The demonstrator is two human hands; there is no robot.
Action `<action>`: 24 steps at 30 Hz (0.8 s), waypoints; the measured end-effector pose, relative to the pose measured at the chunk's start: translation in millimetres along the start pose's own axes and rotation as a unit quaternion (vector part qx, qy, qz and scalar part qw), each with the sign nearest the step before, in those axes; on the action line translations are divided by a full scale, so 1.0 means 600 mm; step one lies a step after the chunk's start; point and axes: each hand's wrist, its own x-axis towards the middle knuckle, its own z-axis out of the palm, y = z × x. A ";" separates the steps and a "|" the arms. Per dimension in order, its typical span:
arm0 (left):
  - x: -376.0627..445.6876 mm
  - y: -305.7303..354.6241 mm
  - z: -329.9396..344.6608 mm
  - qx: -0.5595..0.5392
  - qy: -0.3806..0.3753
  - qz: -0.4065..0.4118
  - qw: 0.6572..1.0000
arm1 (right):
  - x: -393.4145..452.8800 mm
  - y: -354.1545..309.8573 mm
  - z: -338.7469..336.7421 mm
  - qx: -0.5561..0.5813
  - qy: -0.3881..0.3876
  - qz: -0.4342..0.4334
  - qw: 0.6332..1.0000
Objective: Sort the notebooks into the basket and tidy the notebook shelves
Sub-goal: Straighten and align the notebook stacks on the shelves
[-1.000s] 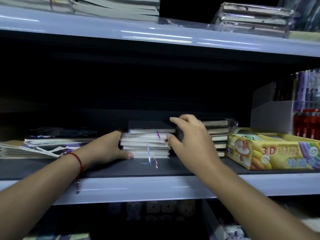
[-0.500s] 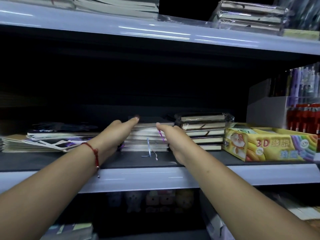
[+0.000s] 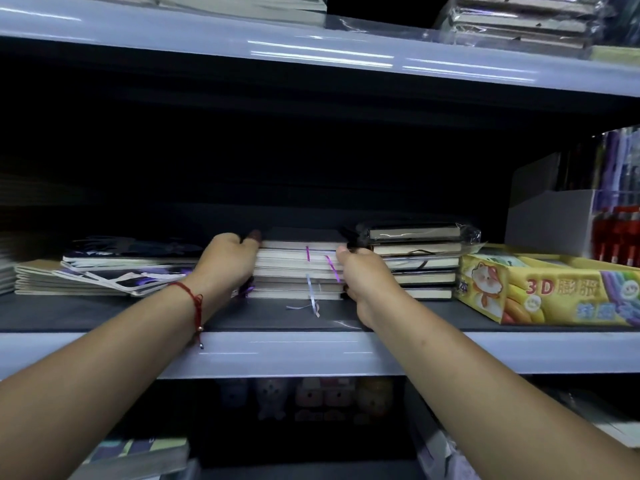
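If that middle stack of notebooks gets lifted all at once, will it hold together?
Probably only with side pressure: the middle stack is several loose notebooks, so layers could slide apart. The left hand and right hand flank it, which should help. Its dangling ribbon markers look floppy and may snag.

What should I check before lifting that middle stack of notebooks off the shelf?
1. Left hand against the left side of the middle stack of dark-covered notebooks: ok.
2. Right hand against its right side: ok.
3. Fingers under the bottom notebook: cannot tell, hidden.
4. Loose purple and pale ribbon bookmarks dangling in front, may snag: not ok.
5. Plastic-wrapped notebook stack crowds the right hand: not ok.
6. Basket in sight: not ok, none visible.
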 end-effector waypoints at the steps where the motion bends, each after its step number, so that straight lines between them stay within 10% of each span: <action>1: 0.005 -0.003 -0.002 -0.004 -0.003 0.001 1.000 | -0.001 -0.001 0.000 0.004 -0.006 0.002 1.000; 7: 0.009 -0.023 -0.031 -0.004 -0.160 0.039 0.986 | -0.002 -0.004 -0.010 0.014 -0.056 0.026 0.998; 24: -0.007 -0.004 -0.052 0.165 -0.195 0.096 0.962 | -0.010 -0.009 -0.024 -0.253 -0.076 -0.050 0.963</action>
